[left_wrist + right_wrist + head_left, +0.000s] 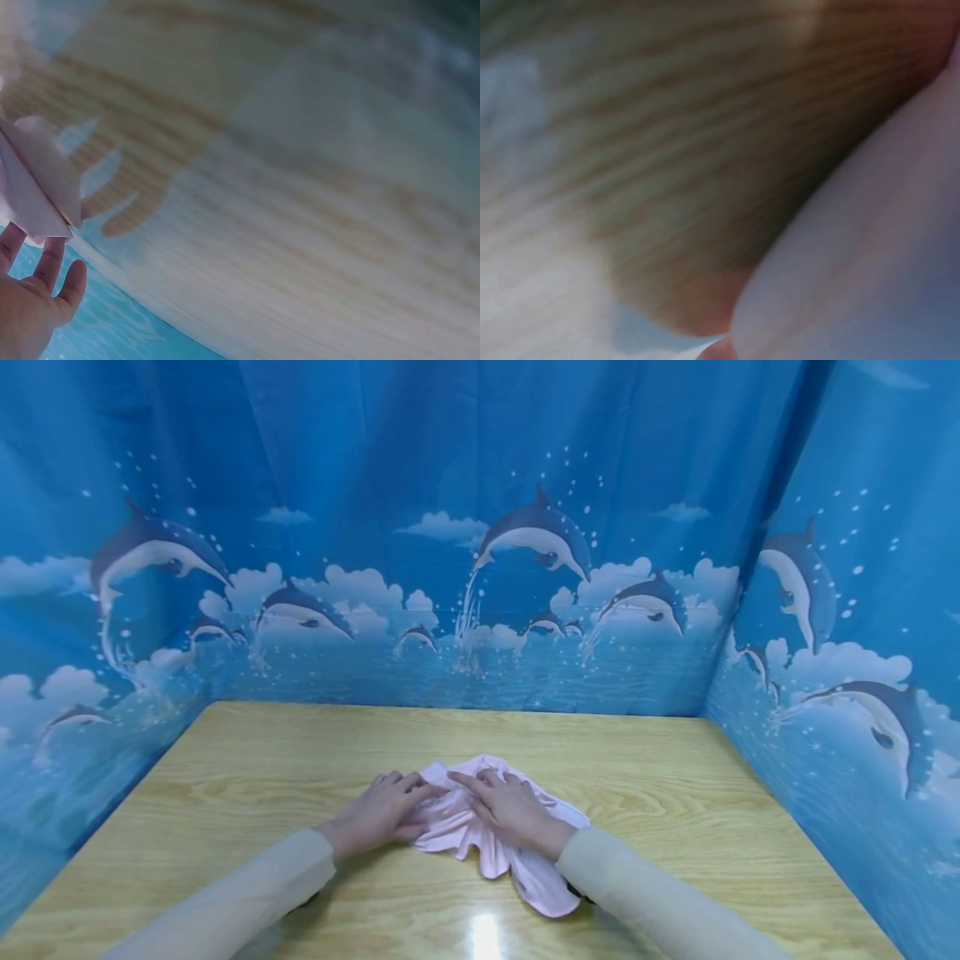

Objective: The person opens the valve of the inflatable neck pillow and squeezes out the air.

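Note:
A pale pink cloth (457, 831) lies crumpled on the wooden table, with wavy folds along its near side and one flap spreading toward the right forearm. At its left edge is my left hand (381, 814), fingers reaching onto the fabric and thumb apart from them. In the left wrist view the fingers of the left hand (34, 300) are spread and touch a raised fold of the cloth (37, 180). My right hand (513, 810) rests on top of the cloth, index finger pointing left toward the other hand. Close up, the cloth (870, 255) fills the right wrist view's lower right and hides most of that hand.
The light wood-grain table (300, 747) reaches back to a blue curtain (337, 485) printed with dolphins and clouds, which also runs along both sides. A bright light reflection shows on the table near its front. Pale sleeves cover both forearms.

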Motion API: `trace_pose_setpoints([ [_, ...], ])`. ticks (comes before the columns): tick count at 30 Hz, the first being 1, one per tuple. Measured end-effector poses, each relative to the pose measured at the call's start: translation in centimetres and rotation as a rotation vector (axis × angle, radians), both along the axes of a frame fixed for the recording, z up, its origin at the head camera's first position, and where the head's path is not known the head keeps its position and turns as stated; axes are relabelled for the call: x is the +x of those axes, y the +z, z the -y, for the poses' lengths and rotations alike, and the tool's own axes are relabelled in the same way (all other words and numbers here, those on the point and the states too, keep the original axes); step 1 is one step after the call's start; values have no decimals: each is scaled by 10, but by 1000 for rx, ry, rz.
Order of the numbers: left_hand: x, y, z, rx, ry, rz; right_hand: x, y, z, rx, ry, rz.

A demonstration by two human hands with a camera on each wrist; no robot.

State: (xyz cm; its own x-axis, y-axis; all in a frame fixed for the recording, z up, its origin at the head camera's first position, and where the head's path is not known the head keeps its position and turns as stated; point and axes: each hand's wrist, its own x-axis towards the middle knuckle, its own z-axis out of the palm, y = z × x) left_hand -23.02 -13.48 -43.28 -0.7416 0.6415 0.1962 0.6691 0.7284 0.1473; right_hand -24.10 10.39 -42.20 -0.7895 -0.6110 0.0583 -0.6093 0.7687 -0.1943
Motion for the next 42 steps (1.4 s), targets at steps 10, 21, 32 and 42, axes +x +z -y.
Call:
trace_pose_setpoints([
  [10, 1, -1, 0, -4, -1, -19, 1, -1, -1, 6, 15, 12],
  [21, 0, -1, 0, 7, -9, -27, 2, 3, -2, 71, -13, 105],
  [32, -1, 0, 0, -9, 8, -9, 2, 8, 0, 127, -45, 130],
  [42, -1, 1, -1, -21, -11, -34, 3, 6, 0, 120, -39, 120],
])
